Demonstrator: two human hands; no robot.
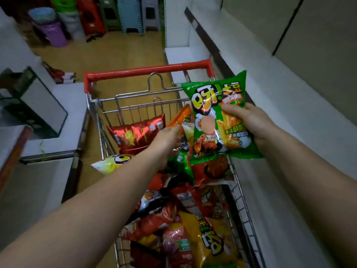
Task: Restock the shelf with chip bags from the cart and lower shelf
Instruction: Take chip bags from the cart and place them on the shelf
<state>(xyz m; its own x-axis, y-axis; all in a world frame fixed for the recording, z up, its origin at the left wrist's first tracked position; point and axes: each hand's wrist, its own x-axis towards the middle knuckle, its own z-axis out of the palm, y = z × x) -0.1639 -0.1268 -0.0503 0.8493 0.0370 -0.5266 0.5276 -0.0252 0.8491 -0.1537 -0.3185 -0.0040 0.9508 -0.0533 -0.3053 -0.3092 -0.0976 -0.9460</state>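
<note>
My right hand [249, 122] grips a green chip bag [212, 113] by its right side and holds it upright above the wire cart [119, 105]. My left hand [168, 136] pinches the edge of an orange chip bag [182, 117] that stands in the cart just left of the green one. The cart, with a red handle [146, 71], is filled with several chip bags: a red bag [137, 136] at the far end, a yellow bag [108, 163] over the left rim, and a large yellow bag [210, 240] near me.
A white shelf [289, 105] runs along the right side, close to the cart. White shelving [63, 120] stands on the left. Stacked plastic stools [131, 14] and a purple bin [54, 33] stand at the aisle's far end on the tan floor [108, 55].
</note>
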